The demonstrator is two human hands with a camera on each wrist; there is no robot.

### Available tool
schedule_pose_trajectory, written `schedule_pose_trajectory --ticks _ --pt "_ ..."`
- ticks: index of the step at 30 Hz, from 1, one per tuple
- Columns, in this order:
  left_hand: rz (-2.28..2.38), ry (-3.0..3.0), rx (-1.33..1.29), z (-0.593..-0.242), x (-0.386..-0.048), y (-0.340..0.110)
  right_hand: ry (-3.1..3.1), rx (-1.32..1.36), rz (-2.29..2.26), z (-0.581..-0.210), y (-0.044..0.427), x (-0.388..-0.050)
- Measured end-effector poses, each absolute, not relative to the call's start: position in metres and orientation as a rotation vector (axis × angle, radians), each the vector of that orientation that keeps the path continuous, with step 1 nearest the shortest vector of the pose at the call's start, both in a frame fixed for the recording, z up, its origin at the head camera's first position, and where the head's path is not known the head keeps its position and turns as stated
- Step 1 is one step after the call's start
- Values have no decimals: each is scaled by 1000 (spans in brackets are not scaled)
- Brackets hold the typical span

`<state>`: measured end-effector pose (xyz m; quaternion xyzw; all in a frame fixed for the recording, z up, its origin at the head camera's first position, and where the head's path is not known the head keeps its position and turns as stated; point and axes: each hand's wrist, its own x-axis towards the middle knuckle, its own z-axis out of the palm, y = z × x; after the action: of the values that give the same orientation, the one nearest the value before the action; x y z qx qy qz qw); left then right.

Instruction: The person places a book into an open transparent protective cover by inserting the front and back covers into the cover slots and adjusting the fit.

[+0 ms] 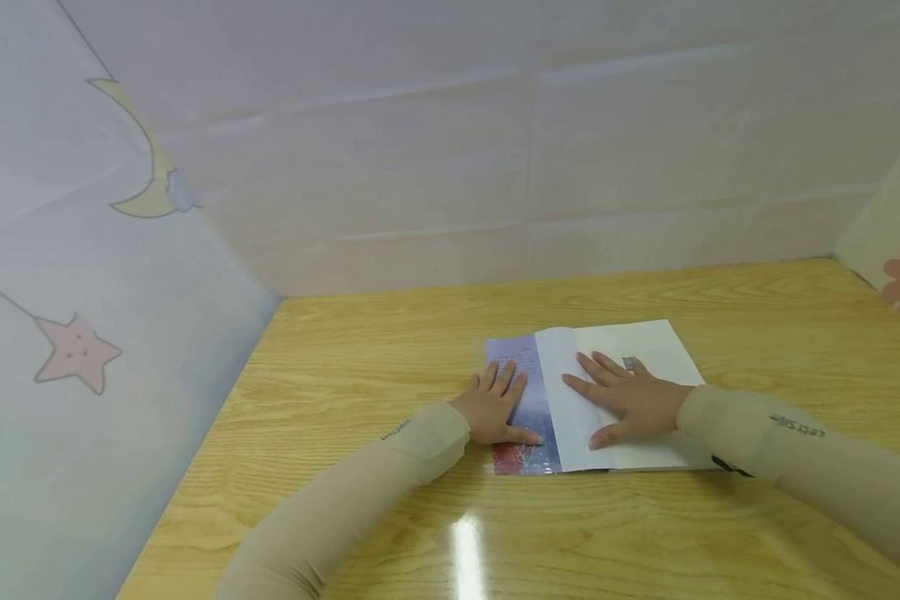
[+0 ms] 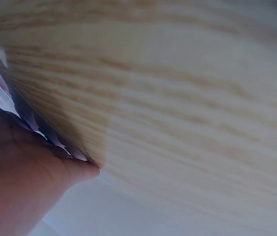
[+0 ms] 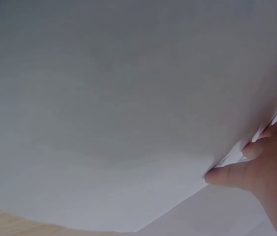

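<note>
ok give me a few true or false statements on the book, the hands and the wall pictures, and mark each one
1. An open book lies on the wooden table. True.
2. The left hand grips a pen. False: it rests, fingers spread, on the purple printed panel.
3. The right hand rests on white paper. True.
4. The pink star sits above the yellow moon. False: the star is below the moon.

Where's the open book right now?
In the head view's right half: the open book lies on the wooden table, left hand on its purple panel, right hand on its white paper.
</note>
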<state>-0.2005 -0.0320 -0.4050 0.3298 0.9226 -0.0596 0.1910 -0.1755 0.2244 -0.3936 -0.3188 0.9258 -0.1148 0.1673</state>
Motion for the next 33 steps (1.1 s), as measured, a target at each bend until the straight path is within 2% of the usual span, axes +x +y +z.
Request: schedule_pose_trajectory --ticks 33 --pt "-44 2588 898 -399 -197 -32 2622 -917 -369 -386 215 -174"
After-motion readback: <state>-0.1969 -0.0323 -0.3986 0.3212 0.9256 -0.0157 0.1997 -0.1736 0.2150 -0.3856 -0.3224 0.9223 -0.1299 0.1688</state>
